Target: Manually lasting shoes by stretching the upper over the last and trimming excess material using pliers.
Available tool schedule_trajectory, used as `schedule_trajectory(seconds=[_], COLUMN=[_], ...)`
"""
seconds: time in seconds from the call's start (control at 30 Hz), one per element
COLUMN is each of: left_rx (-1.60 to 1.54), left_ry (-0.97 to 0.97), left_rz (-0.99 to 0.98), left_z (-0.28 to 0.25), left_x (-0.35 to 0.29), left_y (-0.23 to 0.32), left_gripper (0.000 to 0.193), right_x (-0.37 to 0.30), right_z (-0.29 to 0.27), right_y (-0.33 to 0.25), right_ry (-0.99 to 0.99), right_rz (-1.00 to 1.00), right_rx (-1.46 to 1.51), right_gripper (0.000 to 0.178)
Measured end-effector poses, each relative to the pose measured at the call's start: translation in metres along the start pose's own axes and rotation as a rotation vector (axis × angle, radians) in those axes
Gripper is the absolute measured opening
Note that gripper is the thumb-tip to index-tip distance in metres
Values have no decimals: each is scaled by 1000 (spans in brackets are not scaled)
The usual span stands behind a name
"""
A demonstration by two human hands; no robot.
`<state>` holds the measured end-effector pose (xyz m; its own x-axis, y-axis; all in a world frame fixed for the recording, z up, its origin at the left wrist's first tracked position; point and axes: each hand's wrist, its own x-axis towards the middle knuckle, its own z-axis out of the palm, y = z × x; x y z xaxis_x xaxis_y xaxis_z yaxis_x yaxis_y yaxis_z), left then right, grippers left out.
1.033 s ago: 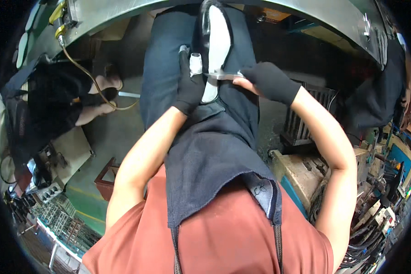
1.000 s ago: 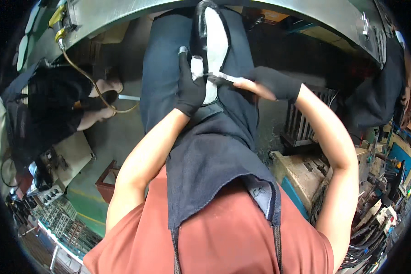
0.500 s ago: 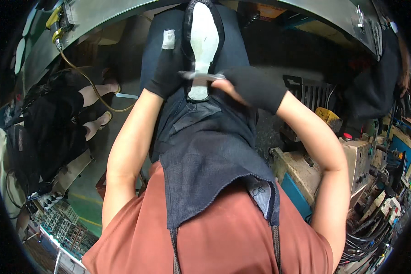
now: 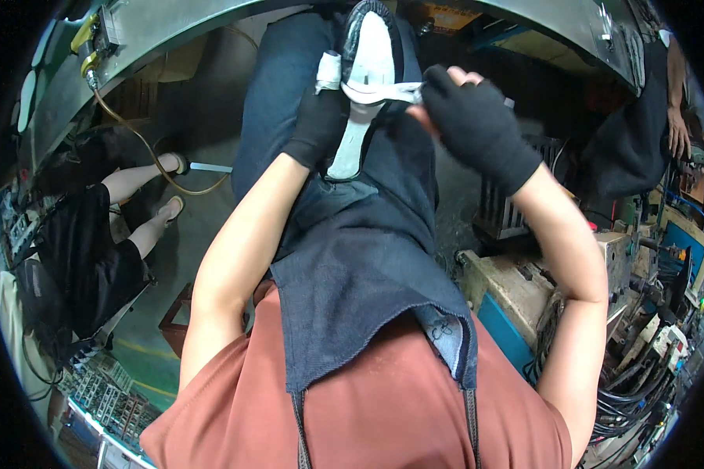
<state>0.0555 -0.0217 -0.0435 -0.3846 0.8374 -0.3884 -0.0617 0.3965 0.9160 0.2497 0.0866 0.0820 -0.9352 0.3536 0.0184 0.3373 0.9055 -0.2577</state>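
A dark shoe [image 4: 373, 55] with a pale, bare sole lies bottom-up along my lap, toe pointing away. My left hand [image 4: 321, 117], in a black fingerless glove with white tape around a digit, grips the shoe's left side; its other fingers are hidden. A whitish curved strip [image 4: 387, 93] crosses the sole at mid-length. Its right end runs into my right hand [image 4: 465, 109], gloved in black and closed around it. A small pale end shows on that hand's far side. Whether the strip is soft or part of a tool, I cannot tell.
A metal bench edge [image 4: 188, 31] curves across the front. At the left hang a yellow air tool [image 4: 88, 47] and its hose [image 4: 137, 125]; a seated person's legs [image 4: 137, 176] are beyond. A machine [image 4: 516, 289] stands right, near another person's hand [image 4: 678, 133].
The shoe has tilted and shifted right with my left hand. My right hand has moved up and right, and the pale strip now crosses mid-sole instead of near the heel.
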Motion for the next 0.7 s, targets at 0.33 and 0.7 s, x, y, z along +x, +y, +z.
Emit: schedule_trajectory(seconds=[0.33, 0.7], left_rx=[-105, -210], left_ry=[-219, -395], left_rz=[123, 22], left_z=[-21, -21], left_x=[-17, -26], left_y=[0, 0], left_gripper=[86, 100], right_x=[19, 21], right_z=[-46, -16], right_y=[-72, -52], right_ry=[-7, 78], right_rz=[-301, -507], right_rx=[61, 172], right_gripper=[43, 46])
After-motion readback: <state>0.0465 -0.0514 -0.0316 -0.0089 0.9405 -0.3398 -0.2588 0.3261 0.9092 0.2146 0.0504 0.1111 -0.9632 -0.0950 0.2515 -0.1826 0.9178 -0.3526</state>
